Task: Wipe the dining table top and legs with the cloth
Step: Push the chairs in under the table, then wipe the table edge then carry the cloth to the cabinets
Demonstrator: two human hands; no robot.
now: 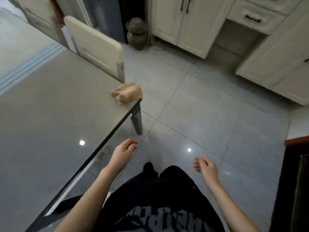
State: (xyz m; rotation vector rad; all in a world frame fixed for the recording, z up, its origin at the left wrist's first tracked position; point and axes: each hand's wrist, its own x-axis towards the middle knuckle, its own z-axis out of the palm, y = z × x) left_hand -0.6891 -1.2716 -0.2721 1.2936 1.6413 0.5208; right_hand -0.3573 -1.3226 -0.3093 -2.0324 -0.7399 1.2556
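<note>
The glossy grey dining table top [50, 114] fills the left half of the view, its dark edge running diagonally. A crumpled beige cloth [127, 93] lies on the table's near right corner, above a grey table leg [137, 120]. My left hand [122, 152] hovers just off the table edge, below the cloth, fingers loosely curled and holding nothing. My right hand [206, 167] hangs over the floor to the right, fingers apart and empty. Neither hand touches the cloth.
A cream chair back [95, 46] stands at the table's far side. A dark ceramic jar [137, 33] sits on the tiled floor by white cabinets [185, 22]. More cabinets run along the right, and a dark mat [299, 190] lies at the right edge.
</note>
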